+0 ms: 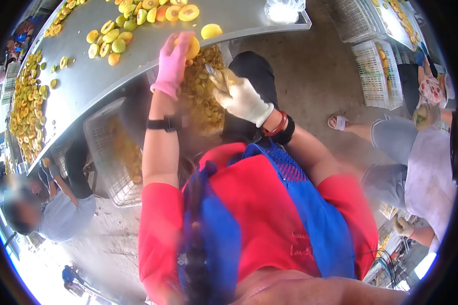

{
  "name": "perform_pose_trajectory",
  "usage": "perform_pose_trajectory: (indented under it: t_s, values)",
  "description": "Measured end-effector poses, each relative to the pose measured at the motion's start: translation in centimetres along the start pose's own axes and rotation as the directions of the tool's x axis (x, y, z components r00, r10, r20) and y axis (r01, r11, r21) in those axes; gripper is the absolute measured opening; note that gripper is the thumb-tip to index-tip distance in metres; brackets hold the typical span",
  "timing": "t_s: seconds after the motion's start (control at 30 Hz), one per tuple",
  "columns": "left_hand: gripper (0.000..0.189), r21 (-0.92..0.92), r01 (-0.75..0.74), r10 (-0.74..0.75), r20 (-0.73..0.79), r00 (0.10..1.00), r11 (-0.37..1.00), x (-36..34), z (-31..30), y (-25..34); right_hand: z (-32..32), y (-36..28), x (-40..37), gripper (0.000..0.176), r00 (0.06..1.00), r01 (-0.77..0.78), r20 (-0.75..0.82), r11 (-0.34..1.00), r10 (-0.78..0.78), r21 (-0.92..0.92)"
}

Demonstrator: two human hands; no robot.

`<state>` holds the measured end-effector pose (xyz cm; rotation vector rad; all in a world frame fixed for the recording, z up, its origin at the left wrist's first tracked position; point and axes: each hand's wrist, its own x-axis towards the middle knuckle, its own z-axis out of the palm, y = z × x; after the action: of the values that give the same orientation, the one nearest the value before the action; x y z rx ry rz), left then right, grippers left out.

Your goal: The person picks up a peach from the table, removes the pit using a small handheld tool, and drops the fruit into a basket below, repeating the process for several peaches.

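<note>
My left hand [172,63], in a pink glove, grips a yellow peach [192,48] at the table's front edge. Its fingers curl over the fruit, hiding part of it. My right hand [241,96], in a stained white glove, is closed around a small tool with a metal tip [209,68]; its handle is hidden by the fingers. The tool is just below and right of the peach, apart from it. Under both hands lies a heap of yellow-brown fruit pieces [202,91]. Another yellow peach [211,31] sits on the table edge nearby.
The metal table [89,73] carries halved peaches [137,15] and a larger pile [28,112] at left. A clear plastic bag [284,11] lies at its right corner. White crates [114,173] [376,76] stand on the floor. Co-workers sit left [66,208] and right [427,157].
</note>
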<state>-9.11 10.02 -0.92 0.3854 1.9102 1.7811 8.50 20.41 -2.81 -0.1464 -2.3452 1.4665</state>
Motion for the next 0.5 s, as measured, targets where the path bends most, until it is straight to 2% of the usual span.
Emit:
perform_pose_trajectory:
  t_s: [0.07, 0.17, 0.2, 0.3, 0.5]
  values:
    - [0.048, -0.021, -0.019, 0.019, 0.018, 1.000, 1.000, -3.1, -0.2, 1.2, 0.0, -1.5, 0.7, 0.025, 0.999, 0.046, -0.005, 0.998, -0.046, -0.030]
    - [0.062, -0.100, -0.088, 0.085, -0.033, 0.996, 0.991, -6.2, 0.6, 1.3, 0.3, -3.0, 1.0, 0.025, 0.995, 0.097, 0.002, 0.993, -0.097, -0.066]
    - [0.065, -0.143, -0.054, 0.049, -0.036, 0.998, 0.988, -7.0, 0.7, 1.7, 0.6, -3.0, 0.9, 0.025, 0.994, 0.108, -0.012, 0.991, -0.109, -0.081]
    - [0.057, -0.124, -0.104, 0.090, -0.113, 0.989, 0.987, -8.6, 1.2, 2.3, 0.9, -3.5, 0.4, 0.026, 0.989, 0.141, -0.026, 0.985, -0.144, -0.101]
    - [0.054, -0.261, -0.221, 0.197, -0.112, 0.974, 0.940, -9.7, 2.2, 1.9, 1.1, -4.1, -0.6, 0.029, 0.994, 0.113, 0.010, 0.986, -0.113, -0.120]
